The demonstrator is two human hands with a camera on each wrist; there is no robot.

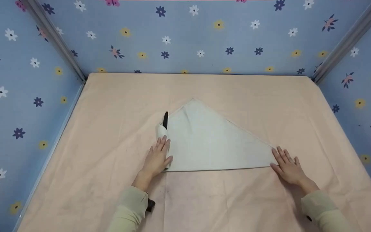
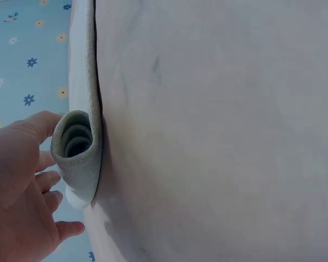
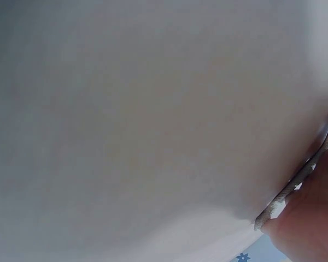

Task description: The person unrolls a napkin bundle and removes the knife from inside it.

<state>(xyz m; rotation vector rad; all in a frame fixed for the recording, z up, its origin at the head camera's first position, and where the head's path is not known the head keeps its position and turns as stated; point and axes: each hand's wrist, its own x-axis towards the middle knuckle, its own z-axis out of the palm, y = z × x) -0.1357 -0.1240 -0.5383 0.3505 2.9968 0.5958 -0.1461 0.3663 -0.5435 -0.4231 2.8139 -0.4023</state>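
A pale grey-green cloth (image 1: pixel 211 138) lies folded into a triangle, its point towards the far side. Its left end is wound into a roll (image 2: pixel 76 158), with several layers showing at the end. From the roll's far end sticks a slim black tip (image 1: pixel 165 120); the rest of that thing is hidden inside. My left hand (image 1: pixel 156 158) rests along the roll, fingers stretched forward and thumb over the cloth side. At the triangle's right corner my right hand (image 1: pixel 288 166) lies flat, fingertips pressing on the cloth. In the right wrist view only part of that hand (image 3: pixel 311 213) shows beside the cloth's edge.
A peach-coloured cover (image 1: pixel 198 203) with light creases spreads over the table under the cloth. Blue flowered panels (image 1: pixel 185 38) stand at the back and both sides, with grey posts (image 1: pixel 56 40) at the back corners.
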